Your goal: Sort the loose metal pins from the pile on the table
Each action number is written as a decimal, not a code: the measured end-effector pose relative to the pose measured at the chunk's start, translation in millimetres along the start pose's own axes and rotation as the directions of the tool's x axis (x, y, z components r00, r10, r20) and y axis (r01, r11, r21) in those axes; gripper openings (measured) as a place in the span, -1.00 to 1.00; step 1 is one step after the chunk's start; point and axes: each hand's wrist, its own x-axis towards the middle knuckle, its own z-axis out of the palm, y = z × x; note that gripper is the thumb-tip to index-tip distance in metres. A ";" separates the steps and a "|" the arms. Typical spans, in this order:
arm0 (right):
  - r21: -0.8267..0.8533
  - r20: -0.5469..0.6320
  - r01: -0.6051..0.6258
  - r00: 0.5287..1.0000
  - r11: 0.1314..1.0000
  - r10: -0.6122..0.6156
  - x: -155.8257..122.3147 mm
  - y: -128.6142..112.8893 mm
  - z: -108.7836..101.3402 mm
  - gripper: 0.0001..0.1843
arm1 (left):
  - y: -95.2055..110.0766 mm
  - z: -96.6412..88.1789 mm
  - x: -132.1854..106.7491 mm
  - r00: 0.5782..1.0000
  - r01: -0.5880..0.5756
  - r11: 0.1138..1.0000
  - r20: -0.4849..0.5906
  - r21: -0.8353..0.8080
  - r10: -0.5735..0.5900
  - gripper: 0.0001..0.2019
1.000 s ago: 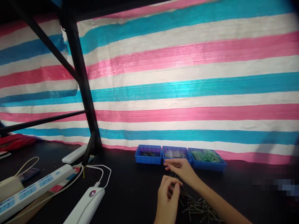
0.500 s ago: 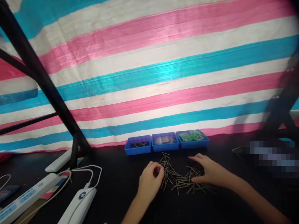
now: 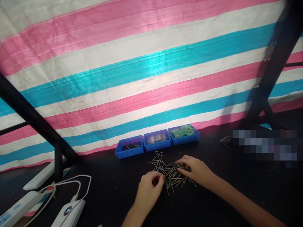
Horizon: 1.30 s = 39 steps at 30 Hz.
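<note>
On the black table lies a loose pile of thin metal pins [image 3: 172, 181], part dull gold and part silvery, perhaps small drill bits. At its near left edge is my left hand [image 3: 148, 190], thumb and forefinger curled together in a loop. Whatever those fingertips may hold is too small to make out. My right hand [image 3: 195, 170] reaches over the pile's right side, its thumb and fingers apart, with some pins under and between them. Behind the pile stand three blue trays: the left tray [image 3: 130, 153] has dark pins, the middle tray [image 3: 158, 146] clear plastic packets, the right tray [image 3: 186, 138] green-tinted packets.
A white power bank [image 3: 71, 212] with a cable lies at the front left, beside a white power strip [image 3: 20, 205]. Black metal legs [image 3: 40, 123] rise at the left and right. A striped sheet [image 3: 142, 78] hangs behind the table. A blurred-out patch [image 3: 267, 145] covers something at the right.
The view has swung right, so things sit further left. My right hand has moved inward, pushing the right part of the pile closer to the left part. My left hand stays at the pile.
</note>
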 end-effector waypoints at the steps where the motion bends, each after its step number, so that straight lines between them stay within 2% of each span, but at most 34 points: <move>1: 0.015 -0.013 0.011 1.000 1.000 -0.010 0.1 0.3 1.7 -0.74 | 1.7 0.6 -0.6 1.000 -0.003 0.999 0.002 -0.034 0.003 -0.70; 8: 0.056 -0.087 0.026 0.996 0.998 -0.021 1.4 4.1 6.6 -0.83 | 7.8 3.8 -0.2 1.000 -0.014 0.973 0.004 -0.229 0.015 -0.72; 14: 0.088 -0.111 0.038 0.993 0.995 -0.028 0.2 -0.2 5.3 -0.87 | 3.0 12.0 3.2 0.996 0.077 0.911 -0.002 -0.405 -0.085 -0.72; 20: 0.128 -0.164 0.039 0.986 0.991 -0.017 -0.3 -2.1 3.6 -0.79 | 13.9 3.3 -1.9 0.991 0.120 0.839 0.019 -0.532 -0.130 -0.67; 31: 0.109 -0.164 0.041 0.986 0.993 -0.022 -1.7 -5.6 5.7 -0.87 | 13.9 9.1 -3.4 0.996 0.083 0.842 0.031 -0.534 -0.078 -0.67; 35: 0.036 -0.138 0.103 0.986 0.994 -0.097 -2.1 -4.6 5.5 -0.85 | 15.7 8.7 -4.5 0.997 0.083 0.843 0.037 -0.531 -0.075 -0.67; 39: 0.009 -0.063 0.198 0.978 0.980 -0.197 -3.2 -5.4 5.4 -0.75 | 16.4 10.9 -6.0 0.995 0.099 0.844 0.054 -0.527 -0.083 -0.67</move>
